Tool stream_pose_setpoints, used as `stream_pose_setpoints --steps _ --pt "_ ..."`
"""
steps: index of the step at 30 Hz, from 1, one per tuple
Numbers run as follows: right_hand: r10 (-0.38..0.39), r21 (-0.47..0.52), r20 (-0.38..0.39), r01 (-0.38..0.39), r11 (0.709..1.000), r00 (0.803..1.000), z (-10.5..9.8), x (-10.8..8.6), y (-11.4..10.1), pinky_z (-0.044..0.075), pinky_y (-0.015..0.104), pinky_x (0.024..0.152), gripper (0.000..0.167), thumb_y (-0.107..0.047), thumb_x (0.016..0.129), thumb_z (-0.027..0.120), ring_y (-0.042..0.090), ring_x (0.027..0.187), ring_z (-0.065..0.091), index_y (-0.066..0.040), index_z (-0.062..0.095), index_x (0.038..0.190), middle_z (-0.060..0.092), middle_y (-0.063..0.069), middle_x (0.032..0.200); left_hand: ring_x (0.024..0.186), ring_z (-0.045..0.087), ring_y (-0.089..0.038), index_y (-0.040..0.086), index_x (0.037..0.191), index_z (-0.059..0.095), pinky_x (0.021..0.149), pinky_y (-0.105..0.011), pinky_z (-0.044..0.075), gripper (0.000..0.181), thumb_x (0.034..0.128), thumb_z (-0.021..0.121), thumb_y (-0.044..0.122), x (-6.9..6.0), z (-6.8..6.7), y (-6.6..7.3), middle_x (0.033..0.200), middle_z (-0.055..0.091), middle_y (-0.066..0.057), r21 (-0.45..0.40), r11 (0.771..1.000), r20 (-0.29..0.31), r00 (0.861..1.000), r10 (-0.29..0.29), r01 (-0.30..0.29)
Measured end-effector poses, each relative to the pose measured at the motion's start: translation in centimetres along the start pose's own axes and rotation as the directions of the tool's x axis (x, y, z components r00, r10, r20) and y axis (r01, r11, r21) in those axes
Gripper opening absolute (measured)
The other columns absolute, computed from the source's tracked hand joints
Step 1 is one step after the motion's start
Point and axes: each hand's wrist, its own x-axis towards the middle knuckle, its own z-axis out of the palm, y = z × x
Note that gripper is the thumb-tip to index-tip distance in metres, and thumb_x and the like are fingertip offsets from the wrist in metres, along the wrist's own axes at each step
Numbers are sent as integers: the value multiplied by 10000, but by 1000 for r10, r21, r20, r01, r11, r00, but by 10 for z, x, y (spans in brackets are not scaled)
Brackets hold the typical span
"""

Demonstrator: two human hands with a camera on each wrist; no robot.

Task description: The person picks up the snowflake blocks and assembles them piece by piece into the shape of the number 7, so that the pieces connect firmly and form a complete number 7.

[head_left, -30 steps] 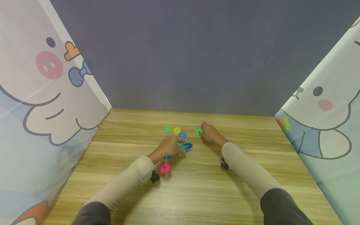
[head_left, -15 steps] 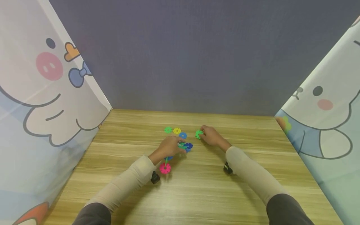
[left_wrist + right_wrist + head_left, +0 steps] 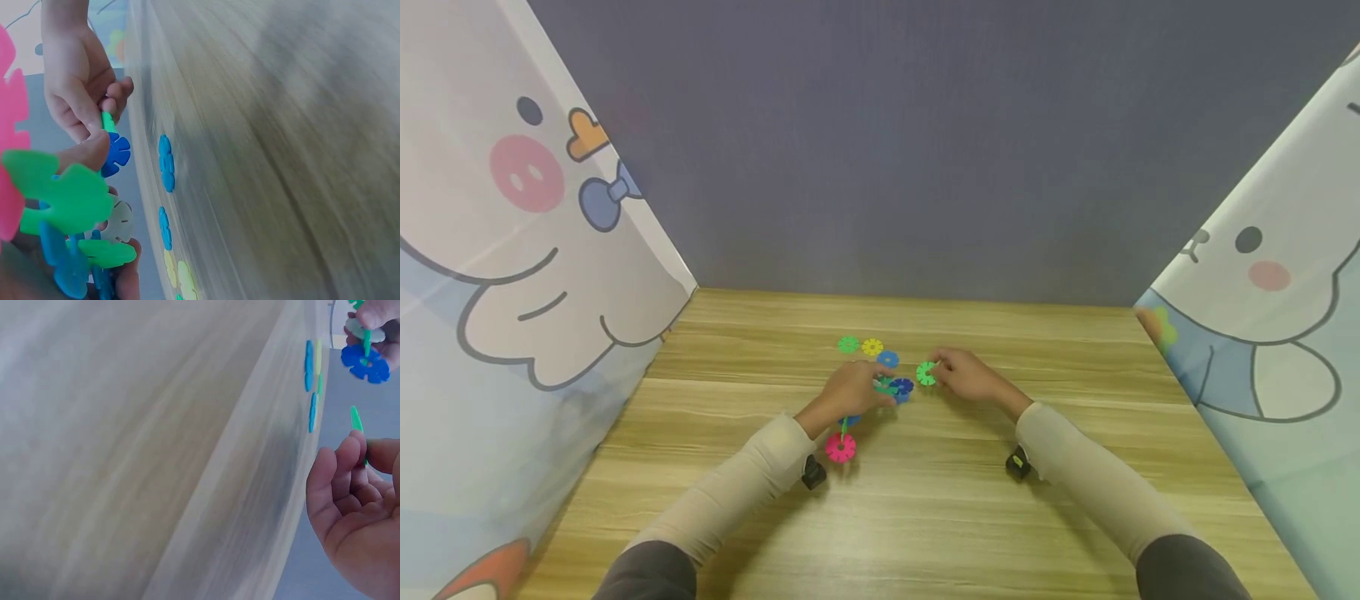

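Observation:
My left hand (image 3: 850,389) grips a chain of slotted plastic snowflake discs above the table. A pink disc (image 3: 841,447) hangs at the near end. A dark blue disc (image 3: 117,154) is at the far end, with a white disc (image 3: 120,222) and green and blue ones between; fingers hide some joints. My right hand (image 3: 967,375) pinches a loose green disc (image 3: 925,373) between thumb and fingers. In the right wrist view that green disc (image 3: 357,419) is edge-on, apart from the dark blue one.
On the wooden table (image 3: 925,517) lie a green disc (image 3: 848,343), a yellow disc (image 3: 872,347) and a blue disc (image 3: 888,358). Another blue disc (image 3: 900,398) lies under the chain's far end. A grey panel (image 3: 917,150) stands behind; cartoon-printed walls flank both sides.
My right hand has come nearer to me with the green disc, which is now closer to the chain's dark blue end. My left hand has stayed almost still.

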Motion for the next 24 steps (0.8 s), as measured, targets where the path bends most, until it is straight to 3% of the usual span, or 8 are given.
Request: stream_pose_setpoints --steps 5,13,24 --pt "12 86 34 -15 996 999 2 -7 -6 431 239 516 271 -172 1077 484 131 570 504 -59 600 1295 618 80 718 1092 706 -260 172 1319 686 711 -317 602 530 844 841 347 1 0 0 1249 731 -79 -9 1000 1 1000 12 -12" --pt "16 167 58 -26 986 998 6 -12 -10 497 257 553 278 -104 1069 473 133 617 554 -3 611 1288 648 148 795 998 733 -264 144 1324 681 515 -240 533 543 843 843 339 4 3 -4 1246 731 -107 -30 999 2 1000 28 -28" --pt "48 289 93 -73 955 995 12 -11 -10 560 288 621 285 -128 1078 486 128 686 568 16 580 1306 613 53 806 922 748 -223 104 1300 696 561 -196 513 523 839 849 300 3 1 -1 1179 759 -102 -50 996 -15 997 76 -77"
